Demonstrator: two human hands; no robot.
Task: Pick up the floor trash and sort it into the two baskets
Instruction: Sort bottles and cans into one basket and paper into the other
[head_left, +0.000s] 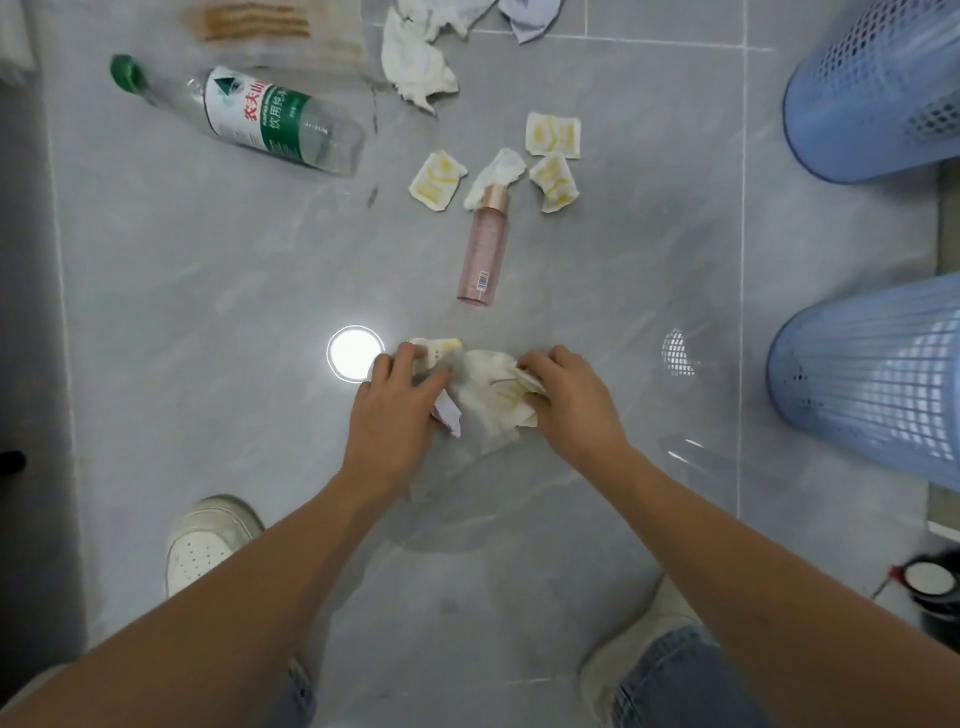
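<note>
On the grey floor (208, 291) at far left lies one clear water bottle (260, 117) with a green cap. Moving right, the left hand (400, 395) closes its fingers on a small wrapper (436, 349), while the right hand (566, 392) pinches a crumpled tissue (493, 400) — both low at the floor. Beyond them lie one pink bottle (482, 247) and three yellow-printed wrappers (437, 179). Two blue mesh baskets (878, 88) stand at right.
</note>
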